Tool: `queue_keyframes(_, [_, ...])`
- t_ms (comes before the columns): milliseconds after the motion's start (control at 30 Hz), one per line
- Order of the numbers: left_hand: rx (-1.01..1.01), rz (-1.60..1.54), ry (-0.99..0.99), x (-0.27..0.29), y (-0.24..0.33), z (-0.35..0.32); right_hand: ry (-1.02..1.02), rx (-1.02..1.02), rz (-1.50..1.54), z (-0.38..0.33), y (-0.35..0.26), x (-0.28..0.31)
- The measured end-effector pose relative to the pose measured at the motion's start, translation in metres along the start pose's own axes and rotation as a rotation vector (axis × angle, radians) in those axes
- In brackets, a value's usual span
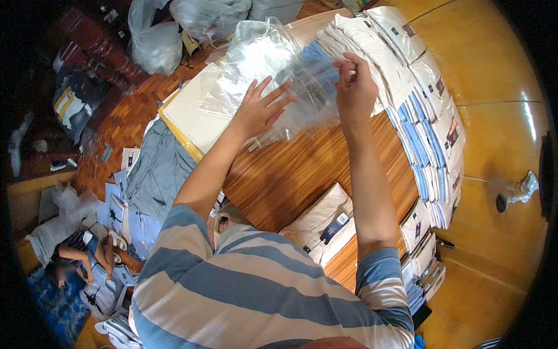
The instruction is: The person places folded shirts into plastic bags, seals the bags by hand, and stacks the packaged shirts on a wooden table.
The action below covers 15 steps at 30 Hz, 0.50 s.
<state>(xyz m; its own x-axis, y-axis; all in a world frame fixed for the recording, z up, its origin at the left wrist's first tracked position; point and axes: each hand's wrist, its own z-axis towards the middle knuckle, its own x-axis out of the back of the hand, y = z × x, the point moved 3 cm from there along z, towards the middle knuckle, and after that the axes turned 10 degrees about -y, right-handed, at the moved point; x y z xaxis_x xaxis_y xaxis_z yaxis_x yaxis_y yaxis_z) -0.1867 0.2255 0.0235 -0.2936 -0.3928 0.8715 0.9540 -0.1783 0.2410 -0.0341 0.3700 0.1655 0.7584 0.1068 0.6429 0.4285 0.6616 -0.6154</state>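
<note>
Over the far part of the table, my left hand lies with fingers spread on a heap of clear plastic bags. To its right, my right hand is raised with bent fingers pinched together. A clear plastic bag stretches between the two hands, and its edge appears to be in the right fingers, though the grip is partly hidden. Close to my body lies a folded beige garment with a dark hang tag. A stack of folded cream garments stands just beyond my right hand.
Piles of bagged garments line the table's right edge. Cream and yellow sheets sit left of the bags. Grey cloth hangs at the left. Full plastic sacks stand on the floor beyond. Another person is at lower left.
</note>
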Motion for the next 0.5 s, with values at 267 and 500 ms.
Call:
queue_keyframes(267, [0.450, -1.351, -0.043, 0.031, 0.089, -0.028, 0.260, -0.089, 0.215, -0.014, -0.031, 0.088])
queue_keyframes(500, [0.183, -2.812, -0.437, 0.058, 0.138, 0.002, -0.195, 0.567, -0.239, -0.143, -0.078, 0.143])
